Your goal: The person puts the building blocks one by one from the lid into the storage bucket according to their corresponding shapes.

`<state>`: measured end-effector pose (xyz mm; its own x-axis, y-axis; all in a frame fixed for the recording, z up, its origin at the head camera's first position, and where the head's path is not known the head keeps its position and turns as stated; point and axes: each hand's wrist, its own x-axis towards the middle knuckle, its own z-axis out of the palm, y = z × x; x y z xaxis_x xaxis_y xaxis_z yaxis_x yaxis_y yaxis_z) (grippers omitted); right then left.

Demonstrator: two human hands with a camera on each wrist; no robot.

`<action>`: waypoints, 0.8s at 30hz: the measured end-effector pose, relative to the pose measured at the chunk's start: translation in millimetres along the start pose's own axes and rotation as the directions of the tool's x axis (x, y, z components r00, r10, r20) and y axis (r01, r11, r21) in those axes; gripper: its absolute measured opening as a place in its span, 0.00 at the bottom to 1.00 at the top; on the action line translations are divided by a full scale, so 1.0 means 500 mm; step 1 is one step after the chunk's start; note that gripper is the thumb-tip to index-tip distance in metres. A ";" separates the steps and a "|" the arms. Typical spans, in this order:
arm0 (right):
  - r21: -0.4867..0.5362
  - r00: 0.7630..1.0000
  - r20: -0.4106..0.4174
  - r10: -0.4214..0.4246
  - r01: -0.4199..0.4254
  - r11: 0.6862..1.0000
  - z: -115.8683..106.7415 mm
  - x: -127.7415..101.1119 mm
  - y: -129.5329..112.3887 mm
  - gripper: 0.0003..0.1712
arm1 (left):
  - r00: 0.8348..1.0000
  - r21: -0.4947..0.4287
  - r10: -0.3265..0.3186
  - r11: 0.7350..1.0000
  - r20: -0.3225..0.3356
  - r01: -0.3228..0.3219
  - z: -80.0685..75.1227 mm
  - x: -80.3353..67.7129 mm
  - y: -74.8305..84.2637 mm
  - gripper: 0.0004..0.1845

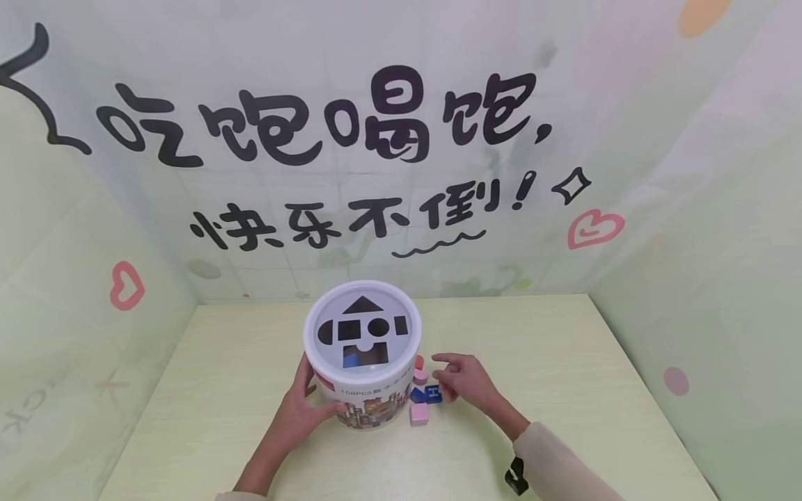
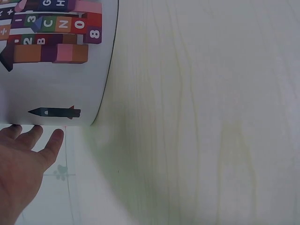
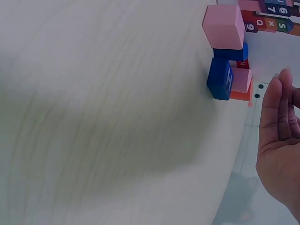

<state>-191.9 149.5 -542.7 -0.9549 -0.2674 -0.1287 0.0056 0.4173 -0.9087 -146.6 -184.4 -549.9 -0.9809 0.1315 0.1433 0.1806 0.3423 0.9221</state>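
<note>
A white bucket with block pictures on its side stands on the table. Its lid has several shaped holes, and blue shows through the notched one. My left hand rests against the bucket's left side, thumb in front and fingers spread toward the back. Beside the bucket's right side lie several blocks: a pink cube, a blue block marked H, another blue one, a smaller pink one and an orange-red one. Right beside them, my right hand has loosely bent fingers and holds nothing visible.
The pale wood-grain table runs back to a printed curtain with large black lettering. Similar curtains rise along the left and right sides. A black strap hangs by the right sleeve.
</note>
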 end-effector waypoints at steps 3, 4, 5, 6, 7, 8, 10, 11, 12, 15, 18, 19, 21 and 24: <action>-0.003 1.000 0.003 0.012 -0.012 1.000 0.003 -0.002 0.011 0.23 | 1.000 -0.003 -0.001 1.000 0.001 0.001 0.001 0.000 -0.001 0.64; -0.002 1.000 0.005 0.017 -0.017 1.000 0.004 -0.003 0.014 0.23 | 1.000 -0.003 -0.001 1.000 0.001 0.001 0.001 0.000 -0.002 0.64; -0.001 1.000 0.006 0.020 -0.020 1.000 0.005 -0.004 0.017 0.23 | 1.000 -0.002 -0.001 1.000 0.000 0.001 0.001 0.000 -0.003 0.64; -0.002 1.000 0.007 0.025 -0.025 1.000 0.006 -0.005 0.019 0.23 | 1.000 0.000 0.000 1.000 0.001 0.000 0.001 0.001 -0.004 0.64; -0.004 1.000 0.008 0.025 -0.025 1.000 0.007 -0.006 0.022 0.23 | 1.000 0.002 0.001 1.000 0.001 -0.001 0.002 0.001 -0.005 0.64; 0.001 1.000 0.008 0.026 -0.026 1.000 0.008 -0.007 0.024 0.23 | 1.000 0.003 0.002 1.000 0.001 -0.002 0.002 0.001 -0.007 0.63; 0.000 1.000 0.007 0.027 -0.027 1.000 0.011 -0.008 0.032 0.23 | 1.000 0.005 0.005 1.000 0.001 -0.005 0.002 0.002 -0.009 0.63; -0.001 1.000 0.007 0.027 -0.027 1.000 0.013 -0.009 0.035 0.23 | 1.000 0.006 0.005 1.000 0.001 -0.005 0.003 0.002 -0.009 0.64; 0.000 1.000 0.008 0.027 -0.027 1.000 0.014 -0.009 0.039 0.22 | 1.000 0.006 0.004 1.000 0.001 -0.004 0.003 0.002 -0.009 0.64; 0.001 0.999 0.019 0.034 -0.034 0.999 0.019 -0.011 0.049 0.22 | 1.000 0.004 0.002 1.000 -0.002 -0.002 0.002 0.002 -0.007 0.64; 0.001 0.999 0.030 0.039 -0.039 0.999 0.022 -0.015 0.055 0.22 | 1.000 0.002 0.000 1.000 -0.002 0.000 0.002 0.002 -0.006 0.64; -0.002 0.999 0.034 0.042 -0.041 0.999 0.023 -0.016 0.056 0.22 | 1.000 0.003 0.001 1.000 -0.001 -0.001 0.002 0.002 -0.006 0.64; -0.006 0.998 0.043 0.044 -0.044 0.999 0.025 -0.017 0.060 0.23 | 1.000 0.001 0.001 1.000 -0.001 -0.001 0.002 0.002 -0.006 0.64; -0.004 0.998 0.053 0.046 -0.046 0.999 0.027 -0.020 0.062 0.23 | 1.000 0.001 0.002 1.000 0.000 -0.002 0.002 0.002 -0.006 0.64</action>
<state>-178.0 153.4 -575.2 -0.9367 -0.2931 -0.1913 0.0485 0.4325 -0.9003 -148.0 -184.4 -553.1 -0.9806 0.1317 0.1449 0.1822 0.3427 0.9216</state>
